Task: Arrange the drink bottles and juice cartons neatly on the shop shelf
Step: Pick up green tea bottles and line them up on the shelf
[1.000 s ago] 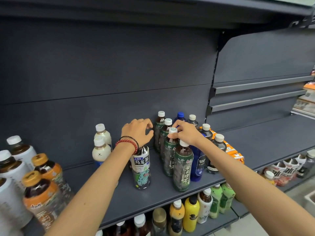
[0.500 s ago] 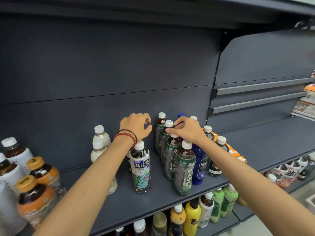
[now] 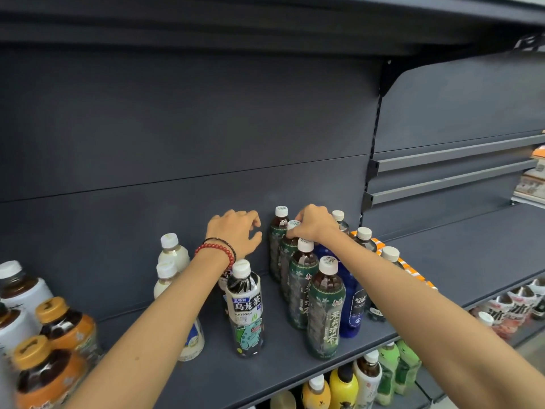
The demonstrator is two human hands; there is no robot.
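right hand [image 3: 315,227]: thumb and fingertips pinch the cap of the tea bottle [image 3: 287,256], arm reaching over the row
tea bottle: upright, second from back in the tea row [image 3: 324,314], close between its neighbours
tea row: four green-label bottles in a line front to back, mid-shelf
left hand [image 3: 236,231]: fingers loosely curled, nothing in them, hovering near the back panel left of the row; bracelets [image 3: 218,250] on the wrist
oolong bottle [image 3: 246,311]: upright, beside the left forearm, apart from the row
blue bottle [image 3: 352,305]: just right of the row
cartons [image 3: 413,270]: orange, far right, partly hidden by bottles
milk bottles [image 3: 174,252]: left of the arm
shelf [image 3: 265,376]: dark grey
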